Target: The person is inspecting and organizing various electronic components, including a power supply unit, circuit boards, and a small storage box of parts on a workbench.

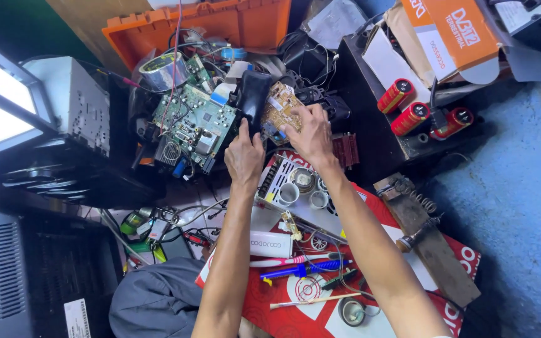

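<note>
My left hand (243, 153) grips the lower end of a black plastic housing (255, 94) that stands up from a heap of electronic scrap. My right hand (311, 134) rests its fingers on a small tan circuit board (278, 103) just right of the housing. A large green circuit board (195, 122) with wires lies to the left of both hands. Below my wrists sits a metal-cased unit with round coils (292, 184).
An orange crate (220, 25) stands behind the heap. Three red capacitors (411, 116) lie on a black box at the right, under cardboard boxes. A red and white mat (320, 288) carries a white power bank, blue pen, solder roll and small tools. A soldering iron (417, 235) rests on a wooden block.
</note>
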